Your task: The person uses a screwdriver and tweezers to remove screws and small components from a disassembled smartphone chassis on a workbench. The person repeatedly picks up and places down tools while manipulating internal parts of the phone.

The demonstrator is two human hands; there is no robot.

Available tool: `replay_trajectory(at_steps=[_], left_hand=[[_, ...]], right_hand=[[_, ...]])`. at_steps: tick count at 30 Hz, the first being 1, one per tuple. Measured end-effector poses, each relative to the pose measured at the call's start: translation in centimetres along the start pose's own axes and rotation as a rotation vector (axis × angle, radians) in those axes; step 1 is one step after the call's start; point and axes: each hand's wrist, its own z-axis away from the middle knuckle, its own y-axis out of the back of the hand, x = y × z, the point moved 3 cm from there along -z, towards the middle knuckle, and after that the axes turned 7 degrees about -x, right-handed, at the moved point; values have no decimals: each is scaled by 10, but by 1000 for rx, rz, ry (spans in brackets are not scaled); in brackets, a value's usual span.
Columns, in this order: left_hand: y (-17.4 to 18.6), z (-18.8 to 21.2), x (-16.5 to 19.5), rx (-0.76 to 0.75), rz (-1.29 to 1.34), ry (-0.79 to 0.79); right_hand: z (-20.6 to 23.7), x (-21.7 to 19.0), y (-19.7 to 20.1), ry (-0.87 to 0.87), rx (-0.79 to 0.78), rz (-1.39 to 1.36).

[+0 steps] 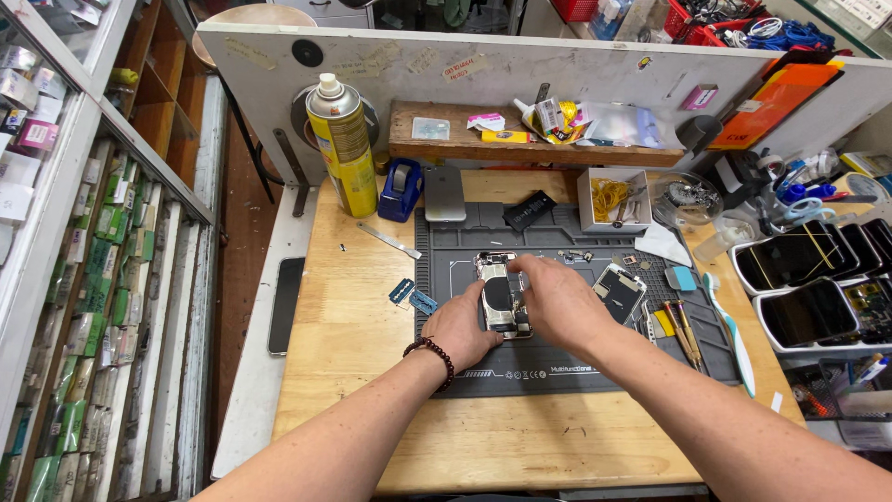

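- Pinching the opened phone (503,296) from both sides: left hand (460,327) with fingers curled against its left edge, right hand (554,299) with fingertips pressed together on the upper right corner.
- Lying flat at the middle of the grey mat (557,367), back open, dark battery and bright metal frame exposed.
- Likely light and stiff, yet fragile: thin glass, bare connectors and small parts inside; best gripped by the metal side rails, never by the inner parts.
- Beaded bracelet (435,355) dark and glossy on the left wrist.
- Second phone shell (618,290) just right of the hands; two small blue tabs (411,297) just left.
- Matte, rubbery mat over a pale wooden bench (353,325), worn and scratched.
- Tall yellow spray can (343,147) and blue tape dispenser (400,189) upright at the back; white trays of dark screens (806,284) at far right.
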Motion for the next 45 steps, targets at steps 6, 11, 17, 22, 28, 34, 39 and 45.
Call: replay_trajectory(at_steps=[6,11,17,22,28,34,39,45], left_hand=[[3,1,-2,-18,28,8],[5,-2,-5,-8,32,-32],[12,-8,-10,-29,35,-52],[16,-10,-15,-43,42,-87],[15,-11,-20,-5,26,-153],[12,-12,-18,-11,91,-118],[9,-10,-12,58,75,-102],[7,-21,-10,67,173,16]], right_hand=[[-4,4,-5,-475,-282,109],[-7,3,0,-394,-259,51],[-13,10,-5,-424,-201,14],[-17,9,-12,-470,-213,-42],[-15,17,-15,-514,-192,-135],[-7,26,-12,-444,-189,-298],[-10,28,-4,-541,-378,18],[-27,43,-7,-369,-289,-306]])
